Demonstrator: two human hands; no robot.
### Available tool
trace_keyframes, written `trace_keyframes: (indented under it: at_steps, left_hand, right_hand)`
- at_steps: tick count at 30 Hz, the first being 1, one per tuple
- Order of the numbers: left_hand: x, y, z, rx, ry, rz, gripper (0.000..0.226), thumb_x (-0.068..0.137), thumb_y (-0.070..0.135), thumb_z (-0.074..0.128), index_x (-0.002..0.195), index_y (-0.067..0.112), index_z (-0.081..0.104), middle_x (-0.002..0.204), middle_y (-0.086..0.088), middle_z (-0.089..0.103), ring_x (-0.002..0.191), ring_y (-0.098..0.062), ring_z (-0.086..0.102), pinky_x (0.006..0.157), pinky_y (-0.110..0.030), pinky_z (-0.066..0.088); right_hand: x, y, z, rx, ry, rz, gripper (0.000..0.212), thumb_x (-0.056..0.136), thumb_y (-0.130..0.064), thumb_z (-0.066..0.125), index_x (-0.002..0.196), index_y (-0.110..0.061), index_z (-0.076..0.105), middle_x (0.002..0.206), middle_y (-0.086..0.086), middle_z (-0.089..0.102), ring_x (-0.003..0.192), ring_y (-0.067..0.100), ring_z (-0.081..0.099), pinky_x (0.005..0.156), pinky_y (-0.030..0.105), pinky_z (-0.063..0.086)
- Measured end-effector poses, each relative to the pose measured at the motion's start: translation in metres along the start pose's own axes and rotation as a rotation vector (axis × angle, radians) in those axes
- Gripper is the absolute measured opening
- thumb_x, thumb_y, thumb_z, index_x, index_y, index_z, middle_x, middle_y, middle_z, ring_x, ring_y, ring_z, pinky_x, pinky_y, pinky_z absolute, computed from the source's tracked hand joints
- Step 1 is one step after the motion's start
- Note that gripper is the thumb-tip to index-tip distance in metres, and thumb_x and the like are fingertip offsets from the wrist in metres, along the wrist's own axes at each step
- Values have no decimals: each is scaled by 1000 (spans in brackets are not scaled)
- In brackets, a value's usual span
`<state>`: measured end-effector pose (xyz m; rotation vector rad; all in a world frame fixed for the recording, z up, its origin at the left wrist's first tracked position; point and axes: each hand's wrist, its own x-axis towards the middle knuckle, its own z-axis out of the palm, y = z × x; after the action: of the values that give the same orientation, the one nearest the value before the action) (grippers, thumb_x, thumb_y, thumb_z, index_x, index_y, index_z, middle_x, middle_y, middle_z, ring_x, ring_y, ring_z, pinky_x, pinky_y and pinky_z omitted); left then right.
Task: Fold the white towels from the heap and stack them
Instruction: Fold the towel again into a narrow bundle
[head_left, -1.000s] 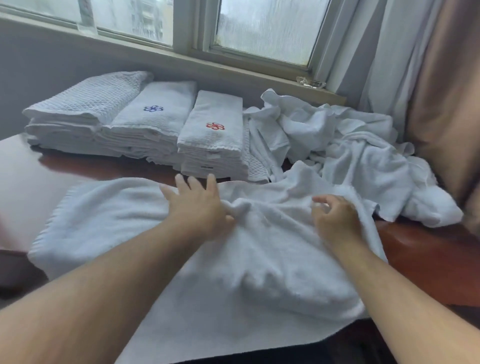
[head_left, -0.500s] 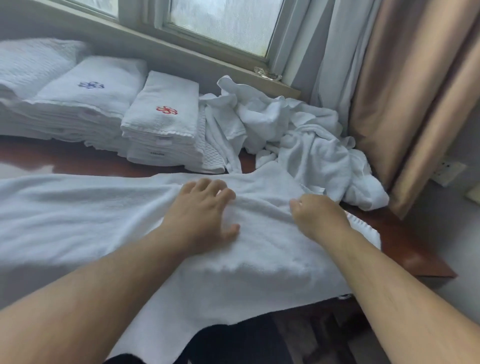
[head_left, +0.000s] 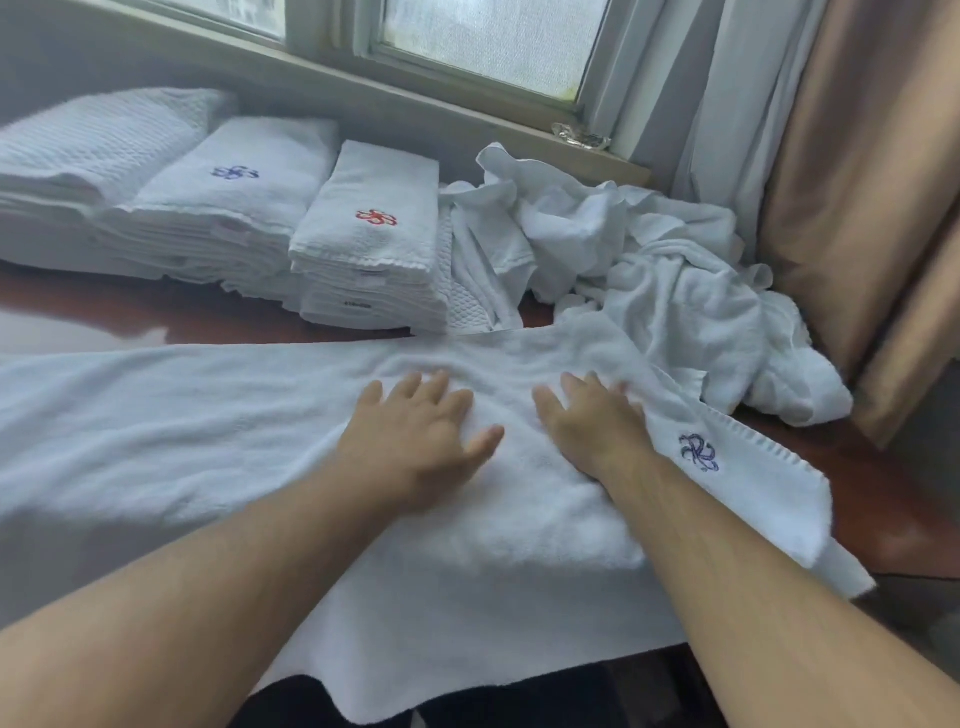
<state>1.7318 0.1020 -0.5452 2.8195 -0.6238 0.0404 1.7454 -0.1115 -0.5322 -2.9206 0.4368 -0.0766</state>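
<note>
Three stacks: waffle-weave stack (head_left: 104, 150), blue-emblem stack (head_left: 234, 192) and red-emblem stack (head_left: 374, 228) stand side by side, touching, along the far edge under the window.
Spread towel (head_left: 171, 431): flat across the near side, its left end out of view and its near edge hanging over the front edge.
Left hand (head_left: 415, 441): palm down on the towel's middle, fingers straight and slightly spread.
Right hand (head_left: 592, 426): flat just beside it, fingers straight and close together, tips blurred.
Heap (head_left: 665, 280): crumpled, far right, touching the red-emblem stack and the towel's far edge.
Table (head_left: 893, 499): bare wood shows between the towel's right end and the curtain (head_left: 857, 208), and in a strip before the stacks.
</note>
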Motion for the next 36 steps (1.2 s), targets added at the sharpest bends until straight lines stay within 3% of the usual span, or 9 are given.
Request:
trace_keyframes:
  at_steps: [3, 7, 11, 17, 22, 25, 28, 33, 36]
  left_hand:
    - [24, -5, -5, -133, 27, -132, 52, 101, 55, 18, 131, 28, 51, 153, 3, 42, 147, -23, 28, 117, -59, 19]
    - [40, 8, 11, -65, 70, -153, 49, 95, 57, 31, 129, 23, 42, 143, -3, 41, 138, -26, 32, 117, -62, 15]
    - [46, 6, 20, -54, 77, -2, 62, 93, 60, 31, 149, 35, 28, 163, 1, 22, 151, -20, 13, 122, -56, 6]
    - [53, 7, 22, 32, 26, 231, 71, 85, 66, 18, 154, 46, 23, 166, 11, 19, 153, -12, 12, 121, -48, 14]
    - [58, 7, 21, 84, -9, 294, 74, 83, 68, 12, 154, 49, 19, 167, 11, 16, 153, -12, 9, 122, -50, 11]
    - [61, 8, 18, 83, -49, 319, 74, 84, 68, 13, 155, 49, 14, 167, 9, 16, 153, -13, 9, 122, -49, 7]
    - [62, 10, 17, 93, -52, 342, 74, 84, 68, 12, 156, 49, 11, 167, 12, 13, 153, -12, 9, 122, -51, 8]
    - [59, 8, 18, 52, -34, 335, 73, 84, 67, 17, 154, 49, 19, 165, 15, 19, 152, -13, 13, 122, -47, 10]
    - [57, 6, 15, -72, 32, 314, 66, 82, 62, 27, 144, 47, 44, 157, 18, 36, 146, -12, 28, 120, -41, 19]
  right_hand:
    - [-5, 20, -3, 141, 318, -91, 29, 96, -32, 43, 86, -16, 65, 89, 3, 64, 90, 31, 60, 67, 35, 44]
    - [12, 57, -18, 18, 359, 181, 47, 97, -17, 46, 143, -10, 41, 138, 17, 46, 108, 36, 57, 74, 39, 42]
    - [26, 90, -23, 123, 269, 395, 48, 101, -43, 46, 128, -6, 56, 120, 17, 63, 94, 33, 55, 76, 38, 43]
    - [32, 94, -30, 812, 888, 783, 47, 98, -31, 49, 137, -4, 48, 139, 19, 55, 122, 39, 57, 84, 34, 40]
    - [24, 116, -46, 843, 969, 1066, 40, 100, -30, 46, 131, -5, 50, 137, 18, 55, 125, 40, 53, 100, 44, 41]
    - [14, 120, -51, 468, 898, 964, 34, 95, -19, 57, 127, -9, 54, 136, 18, 54, 125, 41, 49, 97, 48, 41]
    - [6, 103, -39, 15, 792, 474, 31, 88, -12, 61, 118, -16, 58, 130, 15, 53, 120, 38, 46, 94, 44, 36]
    - [17, 46, -34, 222, 526, 169, 32, 91, -36, 46, 72, -14, 59, 66, -2, 60, 62, 22, 54, 50, 25, 30]
    - [27, 17, -39, 357, 135, 305, 60, 93, -60, 33, 86, -9, 66, 86, 7, 71, 81, 27, 68, 70, 39, 57]
